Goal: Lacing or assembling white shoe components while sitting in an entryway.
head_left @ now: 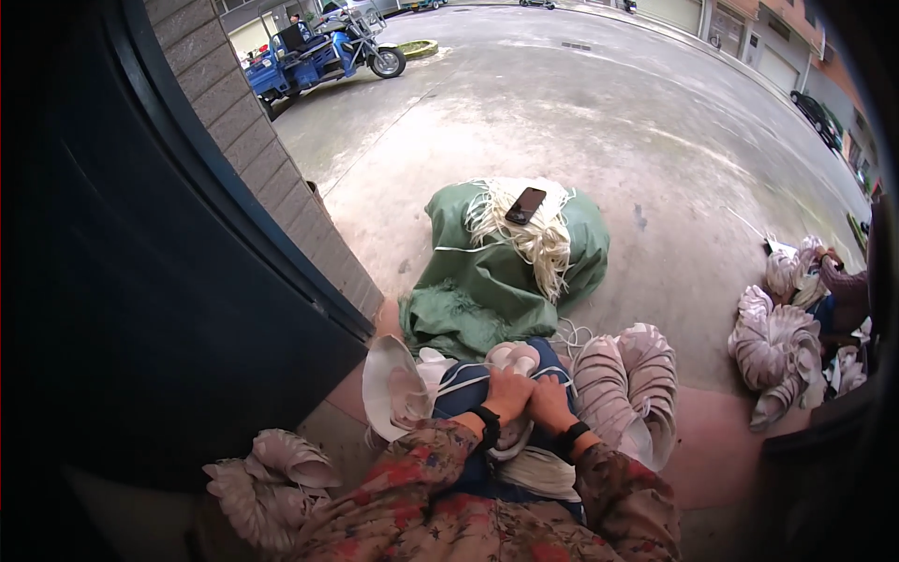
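My left hand and my right hand meet over my lap, fingers closed on a pale pink and white shoe upper. White laces run out to both sides of it, across my dark blue trousers. The fingertips are partly hidden, so the exact grip on upper and lace does not show. Left of my knees stand more loose uppers. Against my right leg leans a double row of nested uppers. A bundle of cream laces lies in my lap below my wrists.
Ahead stands a stuffed green sack with cream laces and a dark phone on top. More nested uppers lie at lower left. At right, another person sits among stacked uppers. A dark door borders the left; a blue three-wheeler is parked beyond.
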Demonstrator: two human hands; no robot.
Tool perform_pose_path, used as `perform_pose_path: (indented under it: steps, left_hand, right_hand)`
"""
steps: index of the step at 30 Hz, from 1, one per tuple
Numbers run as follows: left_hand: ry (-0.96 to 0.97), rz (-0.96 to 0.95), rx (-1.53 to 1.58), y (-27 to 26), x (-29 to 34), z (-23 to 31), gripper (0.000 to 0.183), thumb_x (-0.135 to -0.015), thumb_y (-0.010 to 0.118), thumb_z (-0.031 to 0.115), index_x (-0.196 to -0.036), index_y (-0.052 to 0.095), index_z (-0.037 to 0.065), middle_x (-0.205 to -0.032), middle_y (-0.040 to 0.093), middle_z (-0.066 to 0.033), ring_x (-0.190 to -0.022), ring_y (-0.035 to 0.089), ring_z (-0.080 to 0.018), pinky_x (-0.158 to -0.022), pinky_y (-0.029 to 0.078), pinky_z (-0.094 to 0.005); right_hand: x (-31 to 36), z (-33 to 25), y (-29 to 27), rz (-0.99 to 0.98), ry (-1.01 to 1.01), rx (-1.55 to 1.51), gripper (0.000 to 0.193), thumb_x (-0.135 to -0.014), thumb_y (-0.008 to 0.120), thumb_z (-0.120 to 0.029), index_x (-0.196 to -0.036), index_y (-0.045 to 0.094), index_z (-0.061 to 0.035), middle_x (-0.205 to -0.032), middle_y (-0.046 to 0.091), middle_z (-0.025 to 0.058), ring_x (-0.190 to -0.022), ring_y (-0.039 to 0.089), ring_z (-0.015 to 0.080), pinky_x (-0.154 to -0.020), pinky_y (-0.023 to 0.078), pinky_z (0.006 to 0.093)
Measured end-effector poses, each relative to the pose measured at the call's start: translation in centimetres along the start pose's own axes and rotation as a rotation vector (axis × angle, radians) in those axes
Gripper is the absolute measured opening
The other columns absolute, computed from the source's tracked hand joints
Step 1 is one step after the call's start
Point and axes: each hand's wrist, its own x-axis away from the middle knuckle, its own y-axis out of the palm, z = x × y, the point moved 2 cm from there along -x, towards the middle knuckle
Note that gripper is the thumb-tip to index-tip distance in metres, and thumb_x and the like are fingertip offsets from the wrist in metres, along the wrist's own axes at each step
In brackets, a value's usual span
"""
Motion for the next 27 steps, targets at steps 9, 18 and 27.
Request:
perform_pose_path:
  steps: [9, 18, 27]
  left_hand:
    - [0.044, 0.073, -0.101, 0.9, 0.9, -0.1, 0.013, -0.071, 0.052, 0.016, -0.072, 0.065, 0.015, -0.073, 0.062, -0.0021, -0.083, 0.054, -0.0198, -0.068, 0.036, -0.0429]
    - [0.101, 0.138, -0.016, 1.0, 2.2, -1.0, 0.012, -0.072, 0.050, 0.017, -0.076, 0.061, 0.016, -0.073, 0.058, -0.0012, -0.079, 0.052, -0.0212, -0.063, 0.034, -0.0404]
    - [-0.046, 0.069, 0.214, 0.7, 0.3, -2.0, 0.015, -0.076, 0.050, 0.021, -0.073, 0.064, 0.013, -0.074, 0.062, -0.0059, -0.078, 0.055, -0.0269, -0.066, 0.041, -0.0424]
  right_hand:
    - [-0.4, 0.2, -0.8, -0.076, -0.031, -0.012, 0.016, -0.070, 0.053, -0.022, -0.074, 0.061, -0.0085, -0.078, 0.057, 0.0136, -0.075, 0.054, 0.0319, -0.061, 0.044, 0.0416]
    - [-0.1, 1.9, -0.2, -0.148, -0.147, -0.260, 0.020, -0.074, 0.046, -0.022, -0.080, 0.060, -0.0091, -0.080, 0.059, 0.0164, -0.076, 0.057, 0.0338, -0.066, 0.045, 0.0452]
    - [-2.1, 2.3, -0.8, -0.065, -0.004, -0.230, 0.021, -0.081, 0.044, -0.021, -0.075, 0.059, -0.0084, -0.071, 0.060, 0.0148, -0.068, 0.058, 0.0339, -0.063, 0.044, 0.0439]
